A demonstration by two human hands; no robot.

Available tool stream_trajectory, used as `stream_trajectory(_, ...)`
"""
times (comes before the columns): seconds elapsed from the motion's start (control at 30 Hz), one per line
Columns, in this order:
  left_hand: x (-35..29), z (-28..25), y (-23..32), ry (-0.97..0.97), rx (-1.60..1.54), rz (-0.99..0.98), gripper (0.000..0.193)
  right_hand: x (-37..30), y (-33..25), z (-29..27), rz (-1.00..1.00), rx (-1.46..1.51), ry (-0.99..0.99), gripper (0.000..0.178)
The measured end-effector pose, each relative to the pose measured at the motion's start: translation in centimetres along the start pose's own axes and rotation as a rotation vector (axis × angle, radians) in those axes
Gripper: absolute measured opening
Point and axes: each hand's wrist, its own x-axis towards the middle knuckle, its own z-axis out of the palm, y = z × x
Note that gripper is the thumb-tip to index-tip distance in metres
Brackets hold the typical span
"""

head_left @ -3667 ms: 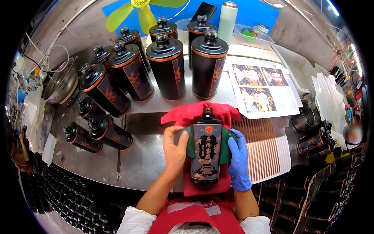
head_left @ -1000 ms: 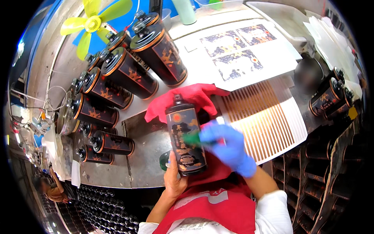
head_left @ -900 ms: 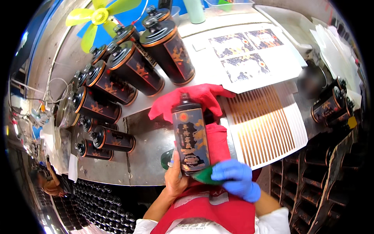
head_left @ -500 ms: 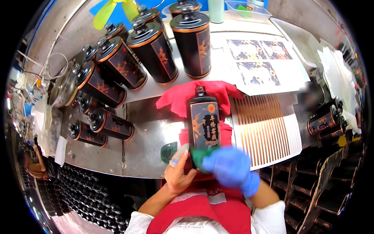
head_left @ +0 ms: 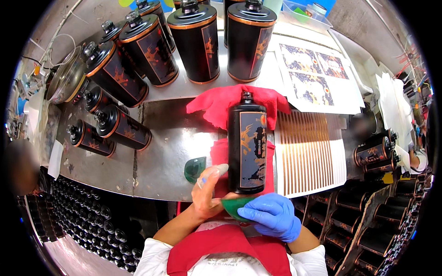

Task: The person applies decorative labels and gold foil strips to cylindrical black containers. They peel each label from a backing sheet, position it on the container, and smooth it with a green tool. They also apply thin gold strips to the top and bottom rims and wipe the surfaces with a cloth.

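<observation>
A black bottle (head_left: 247, 147) with a copper and grey patterned label lies on a folded red cloth (head_left: 221, 148), neck pointing away from me. My left hand (head_left: 206, 193) is bare, with a pale cover on one fingertip. Its fingers are apart, and the covered tip is at the bottle's lower left side. In a blue glove, my right hand (head_left: 272, 215) pinches a green scraper (head_left: 235, 208) just below the bottle's base. A second dark green scraper (head_left: 195, 169) lies on the metal table, left of the cloth.
Several black bottles (head_left: 193, 43) stand at the back and left. A sheet with copper stripes (head_left: 311, 152) lies right of the cloth, below a white printed sheet (head_left: 306, 76). Racks of bottles (head_left: 354, 216) fill the lower right; more stand at lower left. A person's arm shows at far right.
The bottle has rolled to the right, so its label faces more to that side. My right hand has drawn the green scraper off the bottle, toward me. The whole view has shifted slightly.
</observation>
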Motion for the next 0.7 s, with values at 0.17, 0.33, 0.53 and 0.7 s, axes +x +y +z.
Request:
stream_trajectory(0.17,-0.3,-0.2,0.0,-0.074,0.009,-0.007,0.091,4.2,3.9,-1.7,0.132,-0.121,0.315,0.035)
stream_trajectory(0.33,-0.5,-0.1,-0.2,-0.038,0.025,-0.032,0.082,0.9,0.3,-0.8,-0.054,-0.147,-0.120,0.044)
stream_trajectory(0.53,0.7,-0.4,-0.1,-0.047,0.060,0.063,0.086,1.4,1.2,-2.7,0.075,-0.214,0.021,0.044)
stream_trajectory(0.7,0.5,-0.7,0.0,-0.052,0.038,0.005,0.084,1.4,0.6,-2.6,0.081,-0.097,-0.068,0.033)
